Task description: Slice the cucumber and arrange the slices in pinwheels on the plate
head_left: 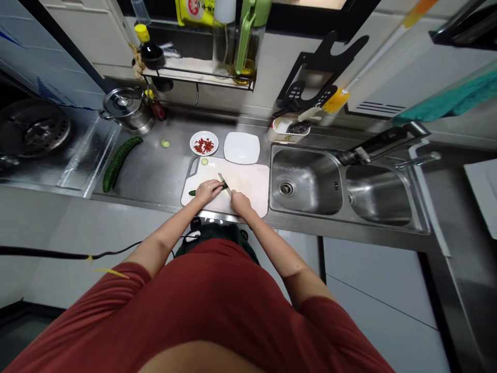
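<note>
A white cutting board (251, 182) lies on the steel counter in front of me. My left hand (208, 191) presses a dark green cucumber (192, 192) onto the board, its fingers closed over the middle so that both ends stick out. In my right hand (240, 202) is a knife (224, 181), gripped by the handle. The blade points away and to the left and stands at the cucumber's right end, by my left fingertips. One pale cucumber slice (204, 161) rests near the board's top left corner.
Behind the board stand a plate of chopped red pieces (204, 143) and a white square plate (241, 147). To the left lie a whole cucumber (121, 161) and another slice (165, 143); a steel pot (126, 109) stands behind. A double sink (306, 181) adjoins on the right.
</note>
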Tool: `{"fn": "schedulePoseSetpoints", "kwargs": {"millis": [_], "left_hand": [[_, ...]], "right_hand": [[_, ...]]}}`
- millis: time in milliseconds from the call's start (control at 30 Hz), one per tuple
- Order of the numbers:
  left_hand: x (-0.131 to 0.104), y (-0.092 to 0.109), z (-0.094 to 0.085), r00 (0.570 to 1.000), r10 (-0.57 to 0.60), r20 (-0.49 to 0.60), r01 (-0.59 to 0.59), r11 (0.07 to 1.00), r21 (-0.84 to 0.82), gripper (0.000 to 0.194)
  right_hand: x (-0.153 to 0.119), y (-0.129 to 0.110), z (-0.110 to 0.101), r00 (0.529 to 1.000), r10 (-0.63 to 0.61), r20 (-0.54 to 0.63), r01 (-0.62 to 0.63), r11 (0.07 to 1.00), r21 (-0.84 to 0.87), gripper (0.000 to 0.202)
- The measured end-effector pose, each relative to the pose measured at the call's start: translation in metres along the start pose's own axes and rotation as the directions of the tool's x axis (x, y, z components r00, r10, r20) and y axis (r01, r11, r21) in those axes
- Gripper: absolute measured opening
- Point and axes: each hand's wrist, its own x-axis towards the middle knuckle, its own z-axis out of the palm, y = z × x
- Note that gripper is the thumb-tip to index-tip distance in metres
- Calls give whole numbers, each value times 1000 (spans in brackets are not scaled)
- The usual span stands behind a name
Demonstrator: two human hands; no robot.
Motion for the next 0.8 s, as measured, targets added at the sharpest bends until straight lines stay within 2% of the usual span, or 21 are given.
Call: {"fn": "schedulePoseSetpoints", "kwargs": {"millis": [467,800], "left_hand": [[0,3,-2,1000,13,2,-13,1000,-6,26],[0,-1,2,1000,19,-17,-19,1000,3,25]], "right_hand": [[12,-4,2,999,-14,-34,14,1000,0,30],[0,7,15,1000,1,-5,-1,1000,-7,24]]}}
